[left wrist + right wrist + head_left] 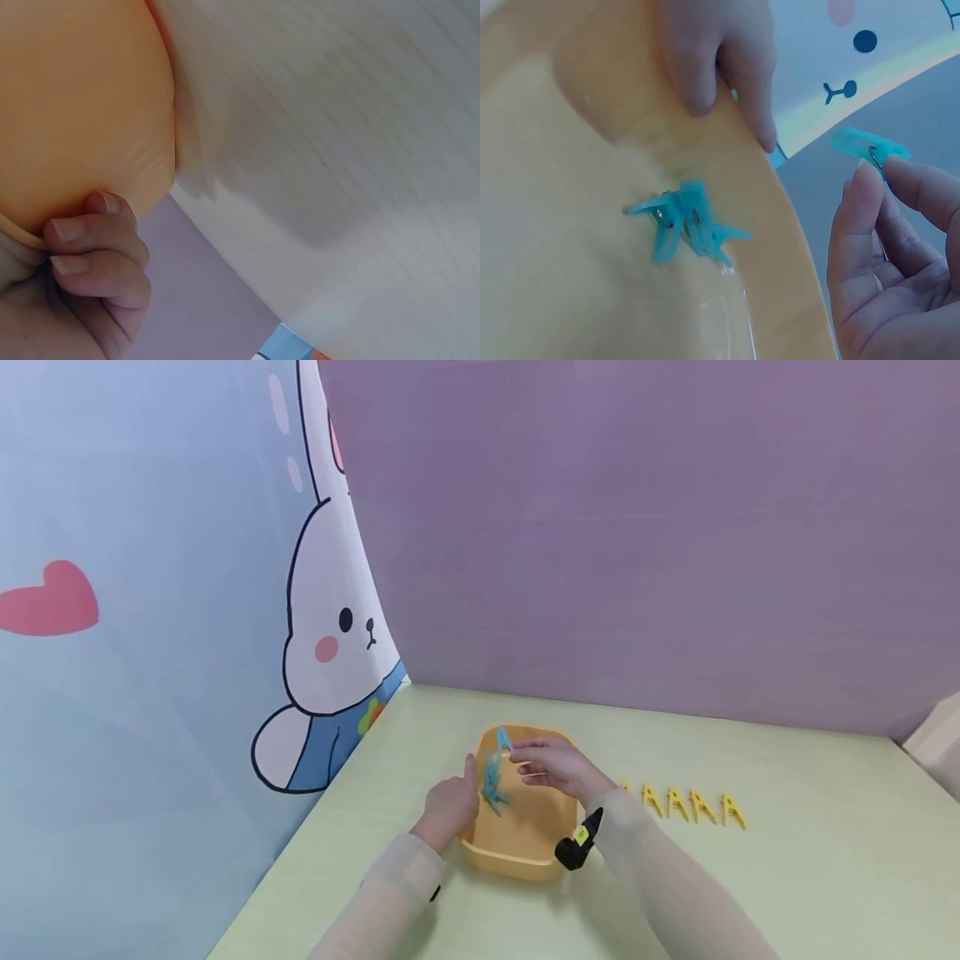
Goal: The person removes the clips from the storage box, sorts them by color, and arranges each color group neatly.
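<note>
We reach in with both arms: our left forearm [386, 893] slants up toward one o'clock, our right forearm [667, 877] toward ten or eleven. Our left hand [453, 802] grips, its fingers [101, 276] curled, one digit pointing to about twelve. At two o'clock from it, our right hand [553, 766] pinches between its tips, the remaining fingers [900, 244] bent toward the palm.

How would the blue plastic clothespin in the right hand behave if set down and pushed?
The blue plastic clothespin would probably slide, not roll, given its angular A shape. It's likely light: the right hand holds it in a pinch. Its metallic-looking spring suggests some stiffness.
</note>
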### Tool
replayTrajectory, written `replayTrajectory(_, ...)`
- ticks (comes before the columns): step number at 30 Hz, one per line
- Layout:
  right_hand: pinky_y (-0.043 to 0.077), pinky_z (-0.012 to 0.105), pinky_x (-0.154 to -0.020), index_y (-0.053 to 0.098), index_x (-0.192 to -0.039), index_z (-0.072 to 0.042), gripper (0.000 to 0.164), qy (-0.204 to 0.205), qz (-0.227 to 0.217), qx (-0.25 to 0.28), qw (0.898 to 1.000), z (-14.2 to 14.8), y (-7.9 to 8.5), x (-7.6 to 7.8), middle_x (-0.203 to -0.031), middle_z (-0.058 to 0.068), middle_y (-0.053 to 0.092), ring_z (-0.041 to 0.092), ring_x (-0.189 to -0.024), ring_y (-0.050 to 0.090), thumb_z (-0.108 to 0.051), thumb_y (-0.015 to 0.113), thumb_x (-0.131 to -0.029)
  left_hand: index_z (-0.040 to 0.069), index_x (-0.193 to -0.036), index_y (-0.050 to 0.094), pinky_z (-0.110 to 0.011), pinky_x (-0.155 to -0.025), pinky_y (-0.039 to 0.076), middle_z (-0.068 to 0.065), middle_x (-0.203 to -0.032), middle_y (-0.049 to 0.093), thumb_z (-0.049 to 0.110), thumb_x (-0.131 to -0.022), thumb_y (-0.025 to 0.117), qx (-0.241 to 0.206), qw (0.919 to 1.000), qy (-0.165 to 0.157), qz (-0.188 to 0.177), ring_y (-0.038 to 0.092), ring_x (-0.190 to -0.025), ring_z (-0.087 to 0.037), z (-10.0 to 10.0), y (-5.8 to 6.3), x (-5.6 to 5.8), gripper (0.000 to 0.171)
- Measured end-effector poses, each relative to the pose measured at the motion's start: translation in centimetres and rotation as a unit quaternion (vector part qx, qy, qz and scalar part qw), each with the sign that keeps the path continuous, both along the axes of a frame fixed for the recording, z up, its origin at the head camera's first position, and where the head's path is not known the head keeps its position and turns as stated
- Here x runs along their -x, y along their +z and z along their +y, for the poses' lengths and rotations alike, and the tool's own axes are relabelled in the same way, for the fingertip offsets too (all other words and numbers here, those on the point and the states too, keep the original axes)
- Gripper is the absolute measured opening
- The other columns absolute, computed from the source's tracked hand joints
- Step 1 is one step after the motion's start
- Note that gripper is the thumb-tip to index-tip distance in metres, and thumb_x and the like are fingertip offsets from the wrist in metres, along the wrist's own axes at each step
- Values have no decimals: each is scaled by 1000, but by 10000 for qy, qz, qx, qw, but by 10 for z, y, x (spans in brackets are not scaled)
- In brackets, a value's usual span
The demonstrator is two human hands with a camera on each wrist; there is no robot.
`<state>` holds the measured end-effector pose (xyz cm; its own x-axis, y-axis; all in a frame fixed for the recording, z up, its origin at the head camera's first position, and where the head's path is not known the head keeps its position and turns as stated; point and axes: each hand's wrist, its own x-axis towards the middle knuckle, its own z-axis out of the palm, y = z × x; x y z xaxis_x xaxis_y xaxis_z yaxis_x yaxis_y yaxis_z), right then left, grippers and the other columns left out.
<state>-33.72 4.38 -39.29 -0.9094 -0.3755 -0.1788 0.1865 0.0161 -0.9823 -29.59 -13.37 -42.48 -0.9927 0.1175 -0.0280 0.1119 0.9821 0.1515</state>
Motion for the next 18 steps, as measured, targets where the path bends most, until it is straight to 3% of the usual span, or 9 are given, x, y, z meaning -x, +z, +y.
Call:
replayTrajectory(8, 49, 24, -65, 48, -118, 9, 35, 42, -45, 426, 9991, 9, 5, -10, -97, 9, 60, 14, -73, 57, -8, 57, -89, 2, -145, 20, -28, -45, 40, -4, -54, 47, 5, -89, 50, 93, 9999, 54, 13, 43, -46, -15, -5, 0, 0, 63)
replayTrajectory(18, 47, 22, -65, 43, -124, 9, 42, -25, -76, 386, 9992, 21, 7, -17, -103, 12, 56, 11, -73, 54, -13, 57, -91, 2, -145, 21, -31, -47, 42, -5, -56, 47, 9, -90, 50, 33, 9999, 69, 76, 46, -49, -17, -11, 1, 0, 62)
